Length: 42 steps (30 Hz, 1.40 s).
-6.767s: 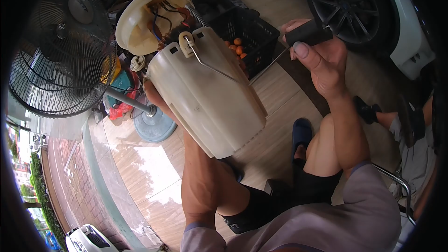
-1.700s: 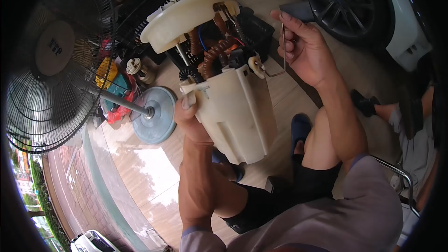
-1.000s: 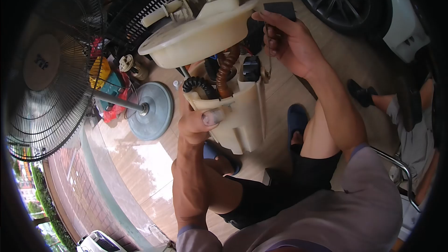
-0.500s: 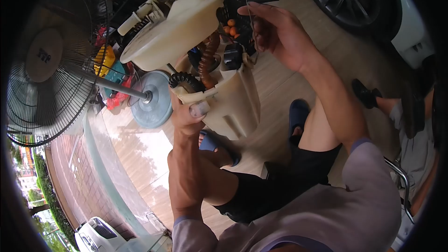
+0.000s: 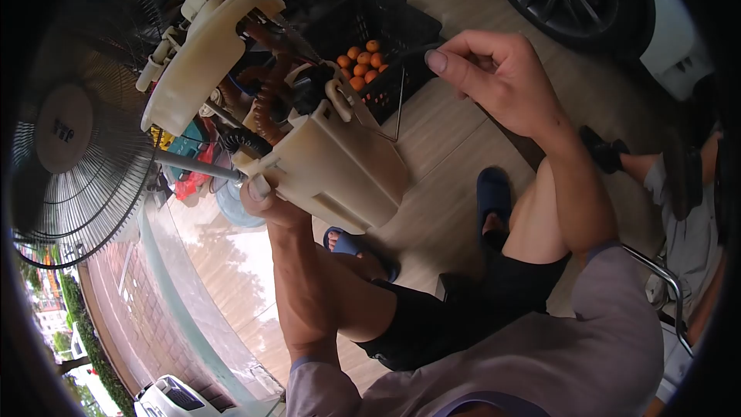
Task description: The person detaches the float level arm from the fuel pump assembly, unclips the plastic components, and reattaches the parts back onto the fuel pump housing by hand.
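Note:
A cream plastic fuel pump module (image 5: 332,166) is held up at a tilt, with its round flange (image 5: 197,58) at the upper left. Brown corrugated hoses (image 5: 270,104) run between flange and lower housing. My left hand (image 5: 266,199) grips the housing's lower left side, its thumb over the rim and its other fingers hidden behind. A thin metal float arm (image 5: 400,104) sticks out to the right of the housing. My right hand (image 5: 494,77) is closed, thumb and fingertips pinched at the dark float (image 5: 417,63) on the arm's end, which is hard to see against the crate.
A standing fan (image 5: 73,131) is close on the left. Behind the module sits a black crate (image 5: 390,89) with oranges (image 5: 361,63). A car wheel (image 5: 571,0) stands at upper right. Another person's leg (image 5: 641,162) and a chrome chair frame (image 5: 656,278) are at right.
The module has moved left and turned, its flange tilting more steeply. My right hand has shifted right and down, and the float arm now extends farther from the housing. More oranges show.

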Each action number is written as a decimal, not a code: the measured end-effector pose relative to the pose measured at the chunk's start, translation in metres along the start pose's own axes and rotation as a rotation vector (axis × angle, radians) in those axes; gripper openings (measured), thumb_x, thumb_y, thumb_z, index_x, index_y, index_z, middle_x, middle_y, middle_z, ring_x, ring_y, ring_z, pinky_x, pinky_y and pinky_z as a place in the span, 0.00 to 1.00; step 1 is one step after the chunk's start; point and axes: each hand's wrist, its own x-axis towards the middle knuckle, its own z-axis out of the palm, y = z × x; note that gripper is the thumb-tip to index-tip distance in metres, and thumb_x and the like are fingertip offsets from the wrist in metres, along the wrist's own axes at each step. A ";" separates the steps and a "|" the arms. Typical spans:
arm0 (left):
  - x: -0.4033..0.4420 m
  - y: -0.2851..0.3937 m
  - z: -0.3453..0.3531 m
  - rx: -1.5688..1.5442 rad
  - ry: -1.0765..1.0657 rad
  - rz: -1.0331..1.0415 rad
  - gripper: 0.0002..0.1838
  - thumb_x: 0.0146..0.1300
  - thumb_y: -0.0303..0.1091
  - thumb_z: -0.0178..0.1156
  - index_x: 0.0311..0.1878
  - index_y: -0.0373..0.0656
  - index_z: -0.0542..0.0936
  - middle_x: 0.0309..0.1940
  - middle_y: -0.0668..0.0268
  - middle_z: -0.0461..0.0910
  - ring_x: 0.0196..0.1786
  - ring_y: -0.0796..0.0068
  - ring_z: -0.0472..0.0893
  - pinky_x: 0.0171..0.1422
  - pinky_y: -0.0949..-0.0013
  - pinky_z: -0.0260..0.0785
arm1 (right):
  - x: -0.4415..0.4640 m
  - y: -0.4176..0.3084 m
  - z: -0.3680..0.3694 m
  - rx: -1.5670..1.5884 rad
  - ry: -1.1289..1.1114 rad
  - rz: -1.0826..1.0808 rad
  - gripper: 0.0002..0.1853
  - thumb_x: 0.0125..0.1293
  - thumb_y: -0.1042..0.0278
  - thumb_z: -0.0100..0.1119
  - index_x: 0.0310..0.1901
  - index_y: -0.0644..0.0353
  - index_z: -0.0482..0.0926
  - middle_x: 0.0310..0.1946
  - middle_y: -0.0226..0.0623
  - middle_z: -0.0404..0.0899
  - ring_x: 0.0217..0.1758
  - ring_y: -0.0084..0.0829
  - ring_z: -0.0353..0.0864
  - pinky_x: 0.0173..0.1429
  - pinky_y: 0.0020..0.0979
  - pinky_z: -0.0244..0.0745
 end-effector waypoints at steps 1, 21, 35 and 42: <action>0.001 -0.003 -0.005 0.019 -0.008 -0.012 0.33 0.65 0.56 0.57 0.45 0.25 0.81 0.39 0.55 0.85 0.40 0.65 0.84 0.44 0.69 0.76 | -0.002 0.000 0.000 0.020 0.005 -0.036 0.18 0.71 0.55 0.69 0.38 0.66 0.87 0.23 0.28 0.82 0.26 0.15 0.77 0.30 0.20 0.70; 0.012 -0.017 0.024 -0.096 -0.035 -0.392 0.36 0.66 0.59 0.52 0.56 0.30 0.78 0.46 0.53 0.85 0.47 0.63 0.85 0.53 0.63 0.79 | -0.006 -0.003 0.027 0.070 -0.111 -0.177 0.13 0.64 0.68 0.72 0.46 0.68 0.85 0.35 0.47 0.88 0.40 0.34 0.91 0.46 0.31 0.85; 0.008 -0.020 0.044 -0.135 0.063 -0.418 0.38 0.64 0.56 0.53 0.62 0.27 0.76 0.51 0.50 0.84 0.54 0.59 0.84 0.63 0.60 0.75 | 0.000 0.005 0.020 0.341 -0.158 -0.016 0.21 0.68 0.63 0.71 0.55 0.70 0.81 0.44 0.40 0.86 0.47 0.25 0.85 0.55 0.26 0.80; 0.007 -0.017 0.038 -0.121 0.049 -0.418 0.37 0.63 0.53 0.55 0.63 0.27 0.76 0.53 0.48 0.83 0.55 0.58 0.84 0.64 0.61 0.74 | 0.001 0.007 0.023 0.311 -0.189 0.000 0.17 0.68 0.64 0.72 0.51 0.68 0.83 0.42 0.39 0.86 0.47 0.24 0.85 0.55 0.26 0.80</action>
